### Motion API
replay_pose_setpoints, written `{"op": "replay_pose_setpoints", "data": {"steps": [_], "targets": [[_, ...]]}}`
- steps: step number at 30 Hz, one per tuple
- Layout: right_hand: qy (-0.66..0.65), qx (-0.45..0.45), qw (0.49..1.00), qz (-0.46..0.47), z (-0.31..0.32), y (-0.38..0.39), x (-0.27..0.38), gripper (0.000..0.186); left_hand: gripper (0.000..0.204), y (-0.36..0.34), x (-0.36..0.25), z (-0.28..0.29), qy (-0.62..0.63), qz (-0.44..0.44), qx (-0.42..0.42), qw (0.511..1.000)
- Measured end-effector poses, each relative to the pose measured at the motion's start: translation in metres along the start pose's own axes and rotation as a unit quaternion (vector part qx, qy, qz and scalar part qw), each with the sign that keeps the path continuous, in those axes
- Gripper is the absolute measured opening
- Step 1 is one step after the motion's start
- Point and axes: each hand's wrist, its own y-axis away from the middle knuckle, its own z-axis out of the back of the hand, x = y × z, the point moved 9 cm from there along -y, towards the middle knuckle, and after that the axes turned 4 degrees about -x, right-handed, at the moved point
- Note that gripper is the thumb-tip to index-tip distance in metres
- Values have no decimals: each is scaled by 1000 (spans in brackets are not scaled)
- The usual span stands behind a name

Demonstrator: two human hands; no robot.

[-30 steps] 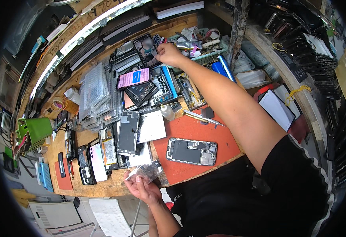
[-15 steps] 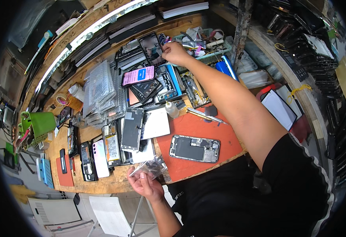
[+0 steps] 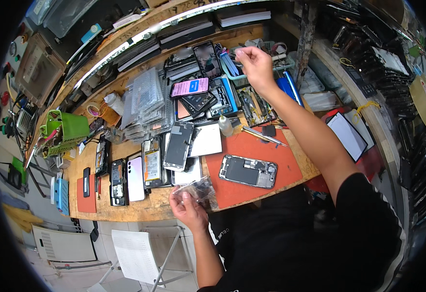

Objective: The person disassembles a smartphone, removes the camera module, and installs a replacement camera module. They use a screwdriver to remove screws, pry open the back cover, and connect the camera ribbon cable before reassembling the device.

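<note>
We noted the left hand (image 3: pixel 189 210) gripping a clear plastic bag (image 3: pixel 201 189) at the front edge of the bench (image 3: pixel 142 210), while the right hand (image 3: pixel 255 68), fingers curled, hung raised near a green basket (image 3: pixel 286 64); whether it pinched anything, we could not tell. Right of the bag, we saw an opened phone (image 3: pixel 237 170) lying flat on an orange mat (image 3: pixel 287 152), a small bottle (image 3: pixel 226 128) beyond.

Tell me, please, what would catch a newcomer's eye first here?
Probably the orange-red mat, right of centre, with an opened phone lying on it. Then the lit pink phone screen atop the pile behind, and the green container at left. The left hand holds a clear plastic bag at the bench's front edge.
</note>
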Motion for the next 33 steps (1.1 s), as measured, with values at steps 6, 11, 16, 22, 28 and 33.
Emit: {"op": "replay_pose_setpoints", "data": {"steps": [6, 11, 16, 22, 28, 33], "targets": [[169, 341, 924, 34, 8, 218, 151, 43, 19, 41, -32, -67, -127, 27, 65, 989], [211, 187, 959, -5, 47, 261, 154, 19, 17, 88, -27, -135, -110, 157, 273, 943], [124, 181, 968, -123, 79, 272, 141, 30, 25, 96, -15, -132, -82, 226, 318, 917], [120, 249, 955, -104, 54, 280, 144, 19, 31, 101, -13, -117, -68, 238, 307, 919], [57, 263, 943, -196, 46, 283, 137, 12, 42, 82, -29, -94, -113, 169, 273, 940], [-142, 229, 864, -425, 40, 307, 115, 19, 62, 70, -19, -88, -20, 208, 241, 948]]}}
